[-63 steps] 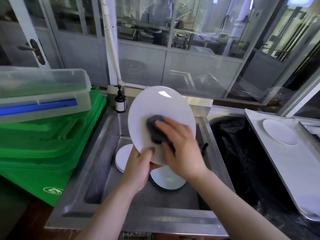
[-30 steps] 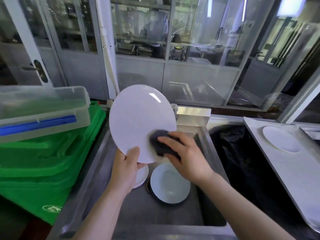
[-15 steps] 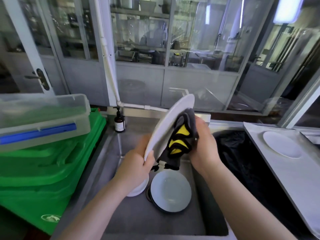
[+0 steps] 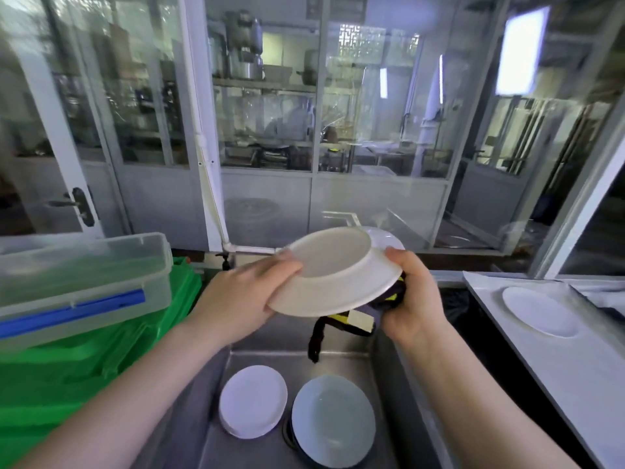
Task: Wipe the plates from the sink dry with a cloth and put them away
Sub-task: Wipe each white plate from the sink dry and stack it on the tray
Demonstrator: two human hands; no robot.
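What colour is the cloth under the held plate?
Dark grey-black cloth with yellow patches, seen in the head view.

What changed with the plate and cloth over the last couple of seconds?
The plate was flipped from upright, face toward the camera, to nearly flat, underside up. The cloth went from its face to beneath it, gripped by the right hand. The left hand kept its edge.

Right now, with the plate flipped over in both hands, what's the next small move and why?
Probably rub the cloth over the plate's upturned underside. The left hand grips one rim, the right hand holds the other with the cloth bunched beneath, and the foot ring faces up, so the back looks next for drying.
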